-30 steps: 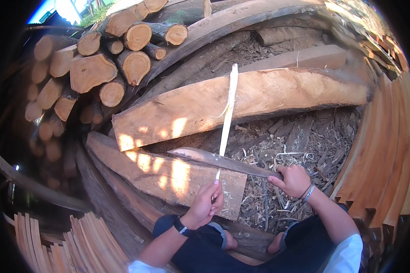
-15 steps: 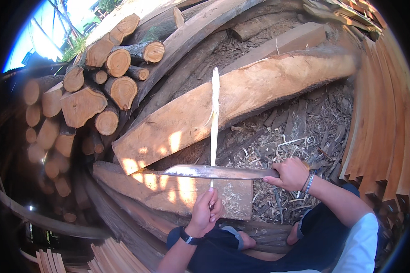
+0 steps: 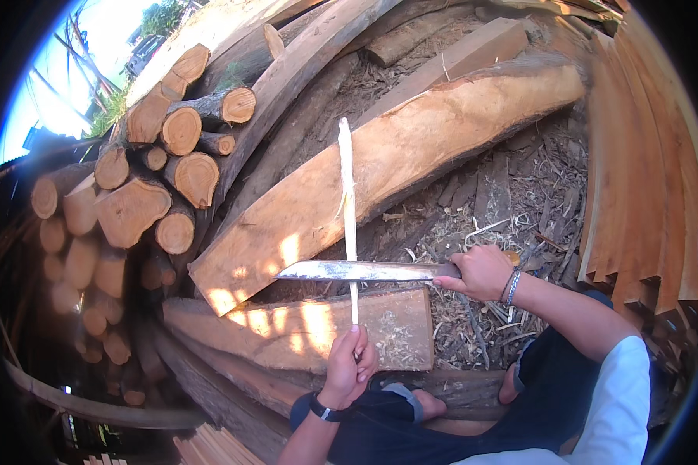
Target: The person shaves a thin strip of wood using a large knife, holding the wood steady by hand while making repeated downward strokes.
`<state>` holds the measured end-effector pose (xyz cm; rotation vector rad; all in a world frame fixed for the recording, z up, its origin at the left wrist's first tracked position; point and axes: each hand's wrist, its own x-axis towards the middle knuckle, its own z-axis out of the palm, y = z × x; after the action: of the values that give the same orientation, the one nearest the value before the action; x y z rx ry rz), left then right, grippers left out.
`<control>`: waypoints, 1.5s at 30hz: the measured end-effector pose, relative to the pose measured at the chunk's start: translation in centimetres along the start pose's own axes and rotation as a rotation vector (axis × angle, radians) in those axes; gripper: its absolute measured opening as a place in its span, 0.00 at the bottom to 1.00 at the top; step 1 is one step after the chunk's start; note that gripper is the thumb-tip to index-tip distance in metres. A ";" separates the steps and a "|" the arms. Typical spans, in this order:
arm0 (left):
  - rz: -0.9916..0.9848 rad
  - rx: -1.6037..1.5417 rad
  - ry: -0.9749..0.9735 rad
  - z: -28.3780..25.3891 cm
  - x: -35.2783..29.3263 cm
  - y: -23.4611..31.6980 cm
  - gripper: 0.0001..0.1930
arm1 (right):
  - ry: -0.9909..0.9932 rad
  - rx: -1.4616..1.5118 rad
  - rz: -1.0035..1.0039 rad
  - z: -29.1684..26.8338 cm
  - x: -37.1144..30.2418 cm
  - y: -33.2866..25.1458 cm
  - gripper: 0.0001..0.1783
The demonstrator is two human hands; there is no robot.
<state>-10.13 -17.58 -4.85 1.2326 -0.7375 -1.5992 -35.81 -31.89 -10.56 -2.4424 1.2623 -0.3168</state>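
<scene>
My left hand is closed round the near end of a pale, peeled stick, which points away from me. A thin sliver hangs from its side partway along. My right hand grips the dark handle of a machete. The long blade lies across the stick, a short way beyond my left fist, with its tip to the left. Below the blade is a thick sawn plank, with wood chips on its right end. The stick's far part passes above a larger slab of wood.
Cut logs are stacked at the left. Sawn boards stand in a row at the right. Shavings and bark cover the ground between. My bent legs are close to the near plank.
The machete has shifted away from me along the stick, its blade now farther from my left fist. My left hand keeps its grip. The whole view has turned slightly.
</scene>
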 end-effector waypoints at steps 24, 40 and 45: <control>-0.042 0.046 -0.031 0.1 -0.4 -0.2 0.20 | -0.029 -0.020 -0.002 -0.4 0.7 1.0 0.43; -0.050 0.055 -0.011 0.1 -0.3 -0.6 0.20 | -0.056 -0.013 -0.009 -0.4 0.3 2.3 0.42; -0.051 0.041 0.008 0.4 0.0 -0.7 0.21 | -0.034 -0.049 -0.001 -0.3 1.3 2.3 0.42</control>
<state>-10.73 -17.34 -5.29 1.2962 -0.7418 -1.6270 -36.86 -34.18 -11.25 -2.4792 1.2684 -0.2463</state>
